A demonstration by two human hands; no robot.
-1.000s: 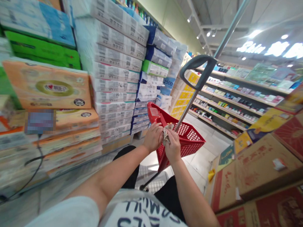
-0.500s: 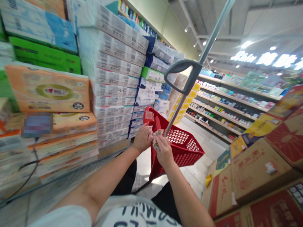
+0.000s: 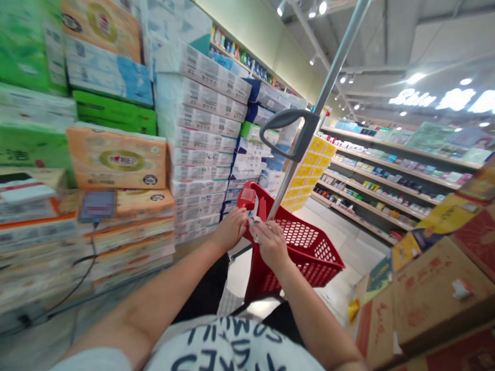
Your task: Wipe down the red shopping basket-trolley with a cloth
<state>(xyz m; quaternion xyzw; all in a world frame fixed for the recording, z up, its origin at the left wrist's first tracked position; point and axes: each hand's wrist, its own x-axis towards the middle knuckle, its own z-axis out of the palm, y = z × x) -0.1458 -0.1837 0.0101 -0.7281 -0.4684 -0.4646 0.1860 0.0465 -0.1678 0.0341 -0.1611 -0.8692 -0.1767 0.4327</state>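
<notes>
A red shopping cart [image 3: 309, 263] with a perforated basket stands in front of me. At its near end, my left hand [image 3: 232, 229] is closed, right beside the red handle end [image 3: 247, 198]; what lies in its fingers is hidden. My right hand [image 3: 272, 243] is closed on a small, pale, crumpled piece [image 3: 255, 222], cloth or paper, I cannot tell which. That piece sits between the two hands, and their fingertips are close together. Rising from the cart is a metal pole [image 3: 336, 64] with a grey loop-shaped holder [image 3: 302, 134].
Stacked packs of tissue [image 3: 116, 159] and white bundles [image 3: 204, 135] line the left side. A dark cable [image 3: 93, 256] hangs by the tissue packs. Cardboard boxes [image 3: 434, 295] stand close on the right. Goods-filled shelves [image 3: 377, 184] and yellow boxes [image 3: 313, 166] are farther ahead.
The view has turned a little left, so the stacks and the cart appear farther right. Both hands stay together at the cart's handle end; less of the crumpled piece shows now.
</notes>
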